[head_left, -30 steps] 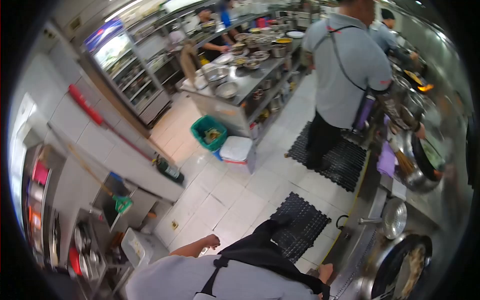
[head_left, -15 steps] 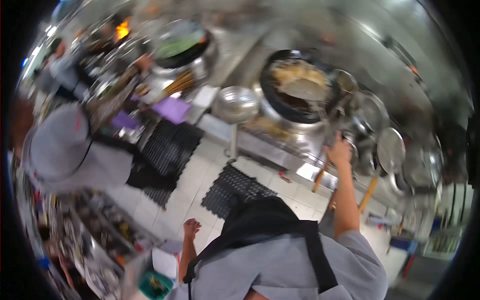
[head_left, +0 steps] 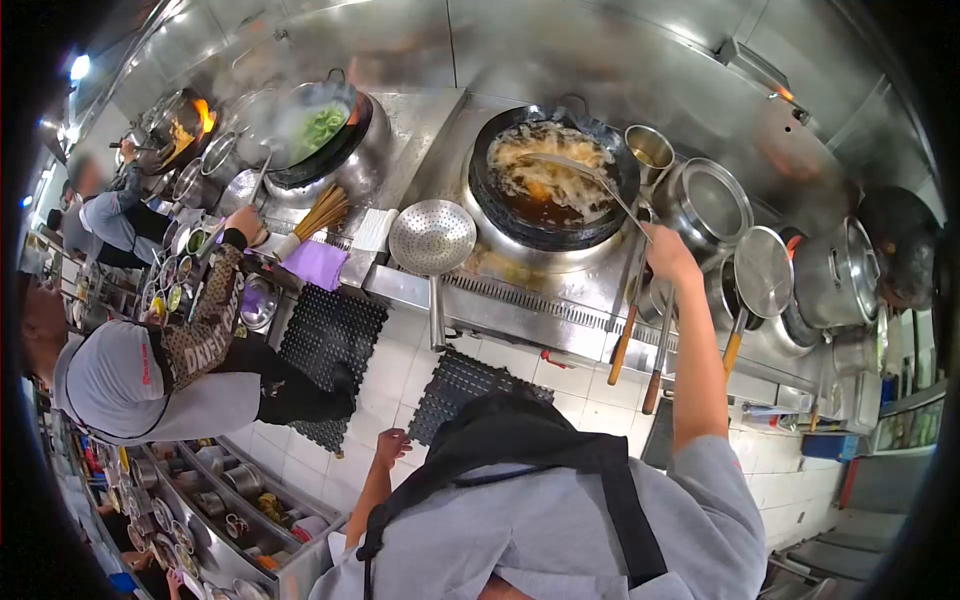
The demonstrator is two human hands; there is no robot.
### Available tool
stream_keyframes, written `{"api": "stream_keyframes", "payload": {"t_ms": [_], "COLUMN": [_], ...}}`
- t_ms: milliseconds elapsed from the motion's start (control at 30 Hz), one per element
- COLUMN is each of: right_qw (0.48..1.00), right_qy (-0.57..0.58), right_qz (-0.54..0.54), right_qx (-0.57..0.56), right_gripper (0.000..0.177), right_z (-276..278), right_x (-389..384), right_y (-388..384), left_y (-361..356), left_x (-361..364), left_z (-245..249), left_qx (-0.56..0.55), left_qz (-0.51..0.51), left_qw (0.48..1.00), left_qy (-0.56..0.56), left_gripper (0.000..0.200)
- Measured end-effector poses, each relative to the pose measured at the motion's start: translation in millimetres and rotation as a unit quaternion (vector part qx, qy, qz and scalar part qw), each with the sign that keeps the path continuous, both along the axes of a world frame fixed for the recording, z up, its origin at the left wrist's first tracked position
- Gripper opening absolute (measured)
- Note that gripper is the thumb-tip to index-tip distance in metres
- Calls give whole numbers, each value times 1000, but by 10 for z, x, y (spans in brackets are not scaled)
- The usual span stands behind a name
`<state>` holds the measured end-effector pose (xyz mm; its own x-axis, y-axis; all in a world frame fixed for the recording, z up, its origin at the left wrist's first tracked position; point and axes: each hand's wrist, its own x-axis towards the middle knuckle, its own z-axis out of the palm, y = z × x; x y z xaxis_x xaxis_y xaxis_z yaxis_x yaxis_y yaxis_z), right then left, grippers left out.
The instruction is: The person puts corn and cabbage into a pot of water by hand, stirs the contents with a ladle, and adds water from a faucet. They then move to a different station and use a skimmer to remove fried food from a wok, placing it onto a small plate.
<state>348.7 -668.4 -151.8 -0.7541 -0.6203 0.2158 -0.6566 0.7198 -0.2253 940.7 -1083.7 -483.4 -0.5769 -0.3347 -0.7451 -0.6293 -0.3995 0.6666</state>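
My right hand [head_left: 668,255] is raised to the stove and grips the long handle of a metal ladle [head_left: 575,172]. The ladle reaches into a big black wok [head_left: 556,226] full of pale frying food in oil. My left hand [head_left: 392,446] hangs low by my side over the tiled floor, fingers loose and holding nothing. My grey shirt and black apron fill the bottom of the view.
A perforated skimmer [head_left: 432,238] rests on the stove's front edge. Steel pots [head_left: 715,205] and a lid [head_left: 765,270] stand to the right. A co-worker [head_left: 150,375] at left tends a wok of greens [head_left: 318,130]. Black floor mats [head_left: 330,340] lie along the stove.
The view has swung from the aisle and floor round to the stove. My right hand has risen to the ladle handle by the wok. My left hand stays low.
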Motion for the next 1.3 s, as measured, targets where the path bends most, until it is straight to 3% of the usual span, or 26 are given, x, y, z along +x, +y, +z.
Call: {"api": "stream_keyframes", "payload": {"t_ms": [33,67,167,233,267,300,333,400,433,467,500,567,667,700,733,767,1033,1233,1300], "right_qw": [995,980,926,900,877,865,854,832,822,811,801,762,750,749,749,755,802,922,917], "right_qy": [-90,-179,-338,-382,-415,-428,-439,-467,-483,-498,-510,-526,-536,-540,-543,-542,-495,-324,-329], "right_qz": [-41,-81,-139,-151,-155,-158,-159,-151,-144,-137,-129,-120,-109,-107,-105,-105,-105,-91,-99], "right_qx": [-16,-32,-91,-146,-187,-208,-231,-258,-266,-274,-284,-359,-371,-368,-365,-354,-319,-192,-204], "right_gripper": [53,52,47,42,28,23,18,12,11,10,10,10,10,12,13,14,20,31,27], "right_z": [62,184,282,-5,-134,-193,-229,-368,-465,-551,-609,-572,-539,-510,-485,-473,-298,-285,-226], "right_x": [55,128,216,165,161,183,199,173,150,127,94,193,265,304,335,360,607,653,665], "right_y": [-39,-152,-262,-178,-182,-193,-214,-277,-316,-339,-338,-448,-481,-471,-460,-439,-292,-299,-415], "left_y": [-4,19,316,476,435,408,414,568,614,598,569,490,416,460,507,588,505,533,525], "left_x": [85,212,92,125,365,550,612,688,762,813,795,764,619,483,341,81,-106,18,80], "left_z": [-260,-482,37,207,-323,-735,-875,-866,-838,-810,-807,-849,-703,-434,-150,378,412,319,242], "left_qx": [58,-52,-104,-52,-144,-275,-394,-300,-244,-191,-279,-438,-495,-358,-197,-96,-79,-55,-59], "left_qz": [43,-85,-91,-4,-169,-323,-413,-225,-127,-150,-225,-360,-423,-359,-207,-40,-41,-38,-59], "left_qw": [997,993,989,998,975,903,812,927,961,969,933,807,741,859,958,990,991,993,993], "left_qy": [-7,63,-46,-27,15,63,120,14,-40,-39,29,162,164,77,-11,-94,-101,-100,-80], "left_gripper": [18,19,18,12,10,9,10,11,11,11,13,16,17,15,14,13,17,16,17]}}
